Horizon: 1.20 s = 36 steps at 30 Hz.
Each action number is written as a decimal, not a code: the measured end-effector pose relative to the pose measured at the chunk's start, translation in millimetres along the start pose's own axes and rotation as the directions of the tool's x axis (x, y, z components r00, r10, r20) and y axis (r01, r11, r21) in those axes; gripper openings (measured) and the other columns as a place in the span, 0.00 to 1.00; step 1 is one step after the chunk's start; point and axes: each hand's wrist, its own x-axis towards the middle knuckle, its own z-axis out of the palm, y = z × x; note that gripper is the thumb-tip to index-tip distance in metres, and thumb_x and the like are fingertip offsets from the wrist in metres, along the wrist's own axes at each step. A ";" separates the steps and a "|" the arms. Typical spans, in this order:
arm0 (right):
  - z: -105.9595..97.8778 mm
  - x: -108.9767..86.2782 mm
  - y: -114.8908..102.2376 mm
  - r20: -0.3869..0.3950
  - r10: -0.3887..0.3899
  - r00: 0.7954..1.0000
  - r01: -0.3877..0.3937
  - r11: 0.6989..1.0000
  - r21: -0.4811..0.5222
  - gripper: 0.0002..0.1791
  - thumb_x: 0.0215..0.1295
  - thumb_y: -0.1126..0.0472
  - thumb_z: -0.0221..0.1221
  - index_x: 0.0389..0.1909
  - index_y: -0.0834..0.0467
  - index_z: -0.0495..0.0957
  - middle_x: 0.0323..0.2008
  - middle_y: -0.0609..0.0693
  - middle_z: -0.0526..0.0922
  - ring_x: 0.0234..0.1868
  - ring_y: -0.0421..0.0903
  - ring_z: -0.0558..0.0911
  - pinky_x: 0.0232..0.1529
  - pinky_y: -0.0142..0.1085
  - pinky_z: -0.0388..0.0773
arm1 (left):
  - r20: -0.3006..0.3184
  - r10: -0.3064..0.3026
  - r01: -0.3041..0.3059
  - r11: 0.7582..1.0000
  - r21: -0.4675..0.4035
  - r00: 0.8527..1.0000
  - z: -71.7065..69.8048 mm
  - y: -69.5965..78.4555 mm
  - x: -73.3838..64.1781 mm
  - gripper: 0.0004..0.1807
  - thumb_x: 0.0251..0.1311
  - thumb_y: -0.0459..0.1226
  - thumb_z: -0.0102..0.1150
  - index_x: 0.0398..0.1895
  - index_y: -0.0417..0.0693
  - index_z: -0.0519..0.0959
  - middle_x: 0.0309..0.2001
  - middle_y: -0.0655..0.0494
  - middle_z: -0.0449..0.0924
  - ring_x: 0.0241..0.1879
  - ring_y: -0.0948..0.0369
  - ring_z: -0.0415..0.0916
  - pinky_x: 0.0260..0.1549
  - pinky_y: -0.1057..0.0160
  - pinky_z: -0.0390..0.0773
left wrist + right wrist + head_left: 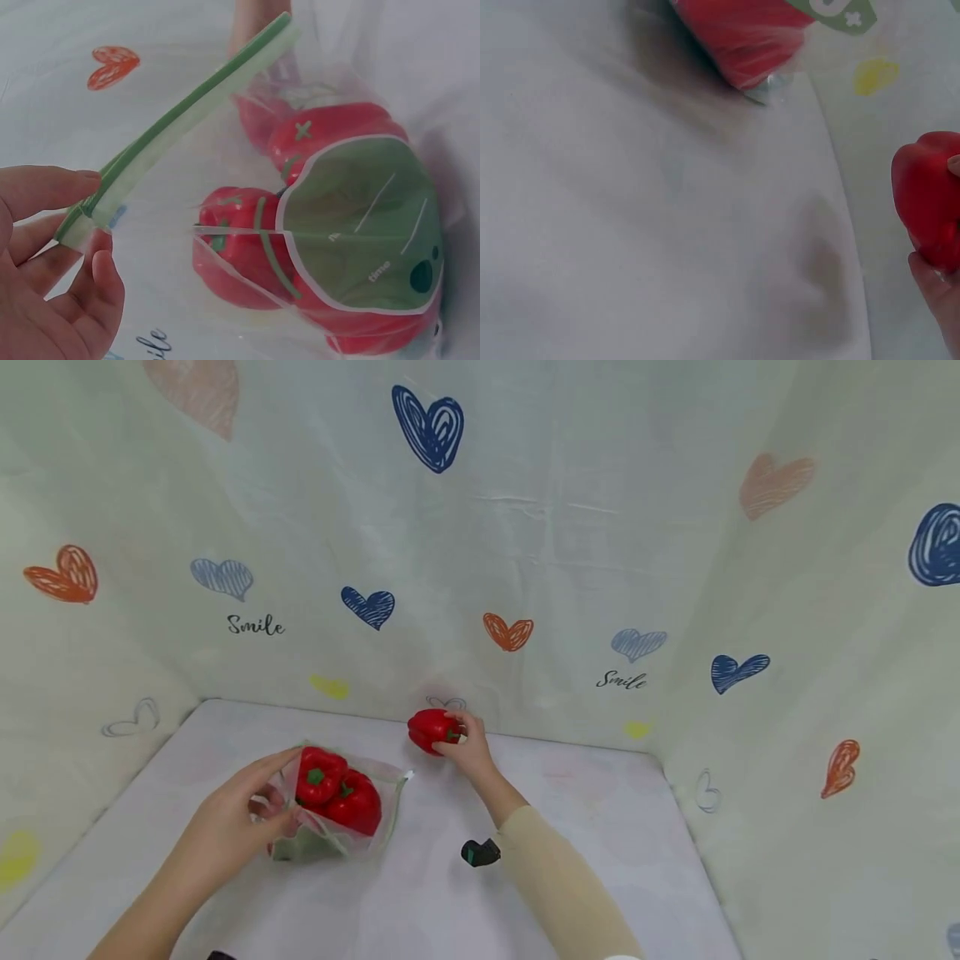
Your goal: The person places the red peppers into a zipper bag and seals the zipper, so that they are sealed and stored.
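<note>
On the left of the table stands a clear zip bag (pixel 360 232) with a green-edged opening and a green printed patch, holding several red bell peppers (pixel 354 802). My left hand (pixel 258 802) pinches the bag's edge; in the left wrist view its thumb and fingers (pixel 56 187) grip the green zip strip. Near the table's back edge, my right hand (pixel 468 745) holds another red bell pepper (pixel 430 730) by its stem end, apart from the bag. In the right wrist view this pepper (pixel 928 199) shows only in part at the right edge.
A small black object (pixel 480 852) shows beside the right sleeve (pixel 562 877). Behind the white table (pixel 600 827) hangs a pale sheet (pixel 555 568) printed with hearts, which also closes off both sides. Another dark item (pixel 221 956) is cut off at the bottom edge.
</note>
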 end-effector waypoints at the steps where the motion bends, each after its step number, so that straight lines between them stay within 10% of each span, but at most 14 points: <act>1: -0.8 -2.0 -3.1 0.002 -0.005 1.000 0.005 1.000 0.009 0.29 0.55 0.66 0.69 0.58 0.51 0.72 0.60 0.52 0.67 0.61 0.55 0.68 0.51 0.48 0.78 | 0.015 -0.019 0.019 1.000 -0.001 1.000 -0.9 0.7 1.5 0.38 0.49 0.26 0.68 0.67 0.43 0.68 0.38 0.56 0.73 0.33 0.62 0.71 0.33 0.72 0.79; 36: -13.6 -99.8 -140.1 0.219 -0.302 0.928 0.214 0.912 0.350 0.32 0.55 0.75 0.65 0.60 0.55 0.68 0.60 0.50 0.70 0.57 0.52 0.75 0.50 0.43 0.80 | 0.131 -0.101 0.096 0.994 0.042 0.986 -20.0 5.6 37.6 0.39 0.55 0.32 0.66 0.70 0.39 0.63 0.40 0.43 0.75 0.34 0.53 0.73 0.22 0.65 0.79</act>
